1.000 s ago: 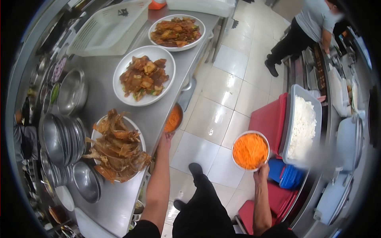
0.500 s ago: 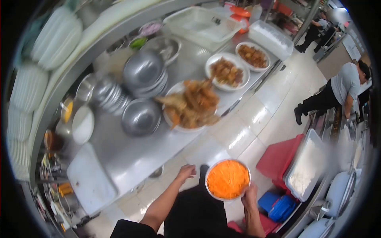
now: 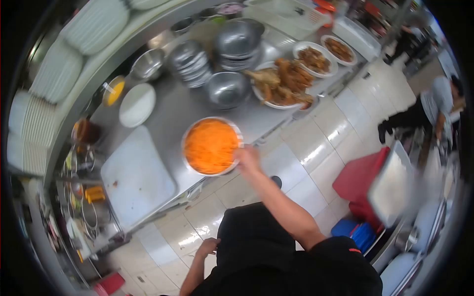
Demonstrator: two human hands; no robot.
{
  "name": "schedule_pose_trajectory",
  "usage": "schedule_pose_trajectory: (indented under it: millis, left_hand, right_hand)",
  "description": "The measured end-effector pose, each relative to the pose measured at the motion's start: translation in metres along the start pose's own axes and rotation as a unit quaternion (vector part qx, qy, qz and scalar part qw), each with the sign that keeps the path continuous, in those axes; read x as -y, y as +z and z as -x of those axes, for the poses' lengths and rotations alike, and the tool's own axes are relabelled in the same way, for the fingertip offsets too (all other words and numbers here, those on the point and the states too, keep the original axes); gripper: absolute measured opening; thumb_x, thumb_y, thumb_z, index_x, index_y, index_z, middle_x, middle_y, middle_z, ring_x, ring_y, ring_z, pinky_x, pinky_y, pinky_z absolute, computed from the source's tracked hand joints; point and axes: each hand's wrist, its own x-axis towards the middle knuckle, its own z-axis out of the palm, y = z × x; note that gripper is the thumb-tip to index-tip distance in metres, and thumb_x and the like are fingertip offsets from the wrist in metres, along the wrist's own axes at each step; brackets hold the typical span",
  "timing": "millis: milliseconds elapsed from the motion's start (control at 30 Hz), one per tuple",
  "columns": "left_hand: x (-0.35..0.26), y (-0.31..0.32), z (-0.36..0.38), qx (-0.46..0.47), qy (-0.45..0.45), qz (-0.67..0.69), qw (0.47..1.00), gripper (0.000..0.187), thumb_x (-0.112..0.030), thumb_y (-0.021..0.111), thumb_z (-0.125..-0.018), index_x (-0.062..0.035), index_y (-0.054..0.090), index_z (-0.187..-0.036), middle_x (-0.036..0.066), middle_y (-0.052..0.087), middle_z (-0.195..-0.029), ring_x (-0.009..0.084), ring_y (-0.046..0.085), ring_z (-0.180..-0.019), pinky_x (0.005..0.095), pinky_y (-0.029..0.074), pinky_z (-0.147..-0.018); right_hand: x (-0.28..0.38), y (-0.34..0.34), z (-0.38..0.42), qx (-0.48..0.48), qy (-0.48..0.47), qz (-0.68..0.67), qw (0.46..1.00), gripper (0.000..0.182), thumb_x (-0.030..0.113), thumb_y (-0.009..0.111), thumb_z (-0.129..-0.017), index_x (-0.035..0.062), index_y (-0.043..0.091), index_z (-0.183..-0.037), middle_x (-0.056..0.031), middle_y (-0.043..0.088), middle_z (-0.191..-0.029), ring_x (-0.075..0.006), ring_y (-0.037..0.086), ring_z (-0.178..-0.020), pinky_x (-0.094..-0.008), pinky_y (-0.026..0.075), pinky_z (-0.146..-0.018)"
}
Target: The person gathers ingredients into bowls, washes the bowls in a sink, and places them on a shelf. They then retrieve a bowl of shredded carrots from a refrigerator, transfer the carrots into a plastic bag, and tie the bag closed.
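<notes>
My right hand (image 3: 248, 159) grips the rim of a round metal bowl (image 3: 241, 133) on its right side. Orange shredded carrot (image 3: 210, 145) fills the bowl, which overlaps the front edge of the steel counter (image 3: 170, 111) in this view. Low beside my dark clothing hangs my left hand (image 3: 208, 246), its fingers loosely bent with nothing in them. A white cutting board (image 3: 138, 177) lies left of the bowl. Beyond it are an empty metal bowl (image 3: 227, 90) and a plate heaped with fried-looking brown food (image 3: 284, 84).
Stacked metal bowls (image 3: 239, 42) and a white oval plate (image 3: 137, 105) stand farther back. Two dishes of browned pieces (image 3: 314, 60) sit at the far right end. Across the tiled floor (image 3: 301, 143), a person (image 3: 434, 106) bends beside red bins (image 3: 363, 175).
My right hand has carried the bowl of shredded carrot left and up, from over the floor to the counter edge. My left hand has dropped back toward my body. The view has shifted.
</notes>
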Motion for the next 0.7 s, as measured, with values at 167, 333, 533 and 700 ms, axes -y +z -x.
schedule_pose_trajectory:
  millis: [167,333,533,700]
  left_hand:
    - [-0.044,0.011,-0.027,-0.078,0.172,-0.229,0.955,0.043,-0.036,0.052,-0.087,0.0023,0.065,-0.1,0.022,0.065,-0.099,0.0227,0.063,-0.1,0.0368,0.052,-0.076]
    - [-0.119,0.01,-0.031,0.021,0.07,-0.07,0.995,0.036,-0.032,0.056,-0.088,-0.0071,0.058,-0.114,0.005,0.063,-0.095,0.0174,0.06,-0.085,0.0356,0.049,-0.065]
    - [-0.18,0.01,-0.067,0.003,-0.046,-0.275,0.96,0.03,-0.028,0.052,-0.088,-0.0009,0.062,-0.095,0.009,0.063,-0.081,0.0183,0.061,-0.068,0.0356,0.053,-0.057]
    - [-0.309,0.073,-0.143,-0.076,0.317,-0.477,0.816,0.042,-0.034,0.041,-0.091,0.0004,0.059,-0.075,0.02,0.058,-0.068,0.0279,0.061,-0.063,0.0452,0.045,-0.064]
  right_hand:
    - [-0.015,0.045,0.011,0.02,-0.02,0.071,0.997,0.018,0.004,0.068,-0.06,0.0048,0.052,-0.07,-0.0037,0.049,-0.058,-0.0135,0.048,-0.046,-0.0267,0.04,-0.04]
    - [-0.02,-0.011,0.029,0.22,-0.045,0.131,0.966,0.036,0.024,0.078,-0.072,0.0054,0.058,-0.095,-0.0035,0.06,-0.087,-0.0109,0.059,-0.076,-0.0262,0.048,-0.062]
    - [-0.016,-0.166,0.036,0.18,-0.093,0.159,0.966,0.027,0.024,0.074,-0.078,0.0058,0.065,-0.096,-0.0025,0.064,-0.089,-0.0123,0.059,-0.086,-0.0275,0.048,-0.077]
    - [0.058,-0.277,0.043,-0.048,-0.026,0.149,0.987,0.014,0.018,0.065,-0.085,0.006,0.066,-0.093,-0.0014,0.063,-0.086,-0.0112,0.057,-0.081,-0.0265,0.047,-0.072]
